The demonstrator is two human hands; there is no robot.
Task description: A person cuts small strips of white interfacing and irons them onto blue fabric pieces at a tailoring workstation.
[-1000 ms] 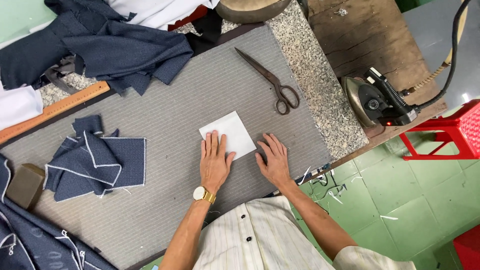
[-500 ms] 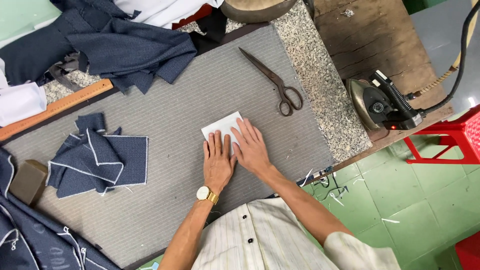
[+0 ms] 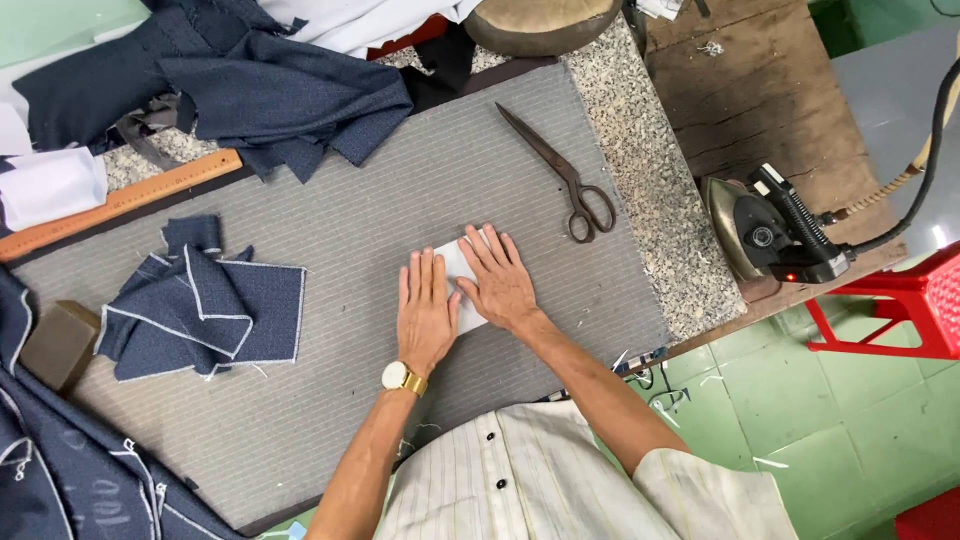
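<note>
A person in a cream striped shirt presses both hands flat on a small white piece of fabric [image 3: 462, 268] near the middle of a grey padded desk [image 3: 330, 210], seen from above. The left hand [image 3: 425, 310], with a gold wristwatch [image 3: 403, 378] on its wrist, lies palm down over the fabric's left part, fingers straight and released; the right hand [image 3: 500, 278] lies flat beside it, just touching it, fingers spread across the fabric's upper right corner. Neither hand grips anything. Only a narrow strip of the white fabric shows between and below the hands. Dark tailor's scissors [image 3: 560, 175] rest closed on the desk just beyond the right hand, apart from it. To the left sits a pile of navy cloth pieces with white edging [image 3: 205, 300], and beyond it a wooden ruler [image 3: 120, 203] and heaped navy cloth [image 3: 270, 95]. An electric iron [image 3: 770, 230] stands on a wooden board at the desk's right end, near a red plastic stool [image 3: 915, 305].
</note>
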